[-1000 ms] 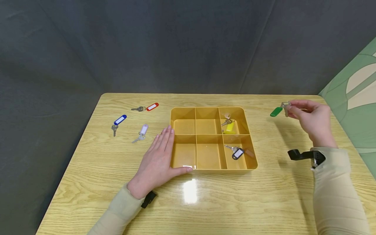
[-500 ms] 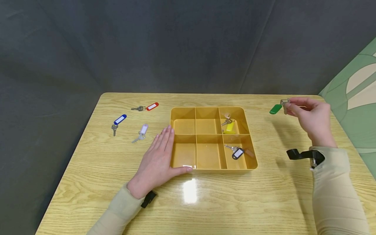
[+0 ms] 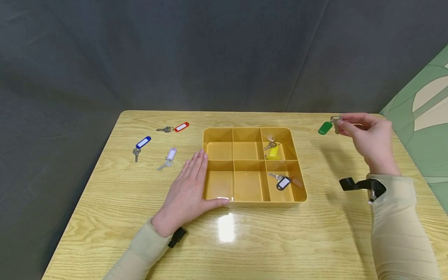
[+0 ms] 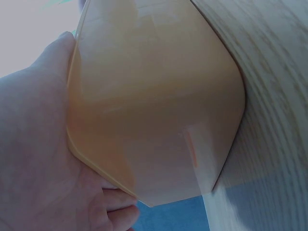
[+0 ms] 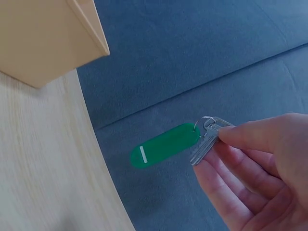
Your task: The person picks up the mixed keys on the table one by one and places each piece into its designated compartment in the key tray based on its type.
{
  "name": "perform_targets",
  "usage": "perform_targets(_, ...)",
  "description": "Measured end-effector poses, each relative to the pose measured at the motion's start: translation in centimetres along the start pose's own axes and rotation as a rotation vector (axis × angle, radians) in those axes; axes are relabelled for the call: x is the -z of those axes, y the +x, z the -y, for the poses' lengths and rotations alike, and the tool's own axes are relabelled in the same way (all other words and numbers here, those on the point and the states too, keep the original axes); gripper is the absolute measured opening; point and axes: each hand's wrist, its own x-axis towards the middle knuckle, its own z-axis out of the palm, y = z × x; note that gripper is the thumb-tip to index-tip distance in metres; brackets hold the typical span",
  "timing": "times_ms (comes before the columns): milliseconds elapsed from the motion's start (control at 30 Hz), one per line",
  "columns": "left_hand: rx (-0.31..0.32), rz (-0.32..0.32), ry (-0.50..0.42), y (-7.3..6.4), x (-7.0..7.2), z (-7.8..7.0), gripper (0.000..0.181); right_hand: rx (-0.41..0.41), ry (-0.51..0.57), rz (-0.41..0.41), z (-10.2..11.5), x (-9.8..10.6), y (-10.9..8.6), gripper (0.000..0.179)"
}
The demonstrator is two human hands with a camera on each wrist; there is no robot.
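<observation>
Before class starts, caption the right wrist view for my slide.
The right hand pinches a silver key ringed to a green key tag, with a tan box at upper left.

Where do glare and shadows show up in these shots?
Head view: white glare on the table in front of the tray, soft shadow beside the right hand; left wrist view: upper-left corner washed out; right wrist view: no strong glare, green key tag fairly crisp.

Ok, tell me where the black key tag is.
In the head view, the black key tag lies in the near right compartment of the yellow tray, across the divider from the yellow tag.
</observation>
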Motion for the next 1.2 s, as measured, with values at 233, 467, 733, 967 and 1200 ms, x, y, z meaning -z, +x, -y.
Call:
perform_targets(233,0.003,-0.002,-0.010,-0.1,0.0,0.0,0.129,0.034,0.006,0.012,0.4,-0.5,-0.1,0.032)
perform_targets(467,0.011,0.006,-0.017,-0.2,0.0,0.0,0.129,0.074,0.093,0.020,1.1,-1.0,-0.2,0.029)
perform_targets(733,0.012,0.007,-0.017,-0.2,0.0,0.1,0.129,0.090,0.126,0.032,2.1,-1.4,-0.6,0.029)
perform_targets(967,0.001,-0.006,-0.012,-0.2,0.0,0.0,0.129,0.125,0.213,0.043,2.9,-1.7,-1.0,0.028)
perform_targets(1200,0.004,0.005,0.004,0.0,0.0,0.0,0.129,0.161,0.196,0.053,3.7,-2.0,-1.4,0.029)
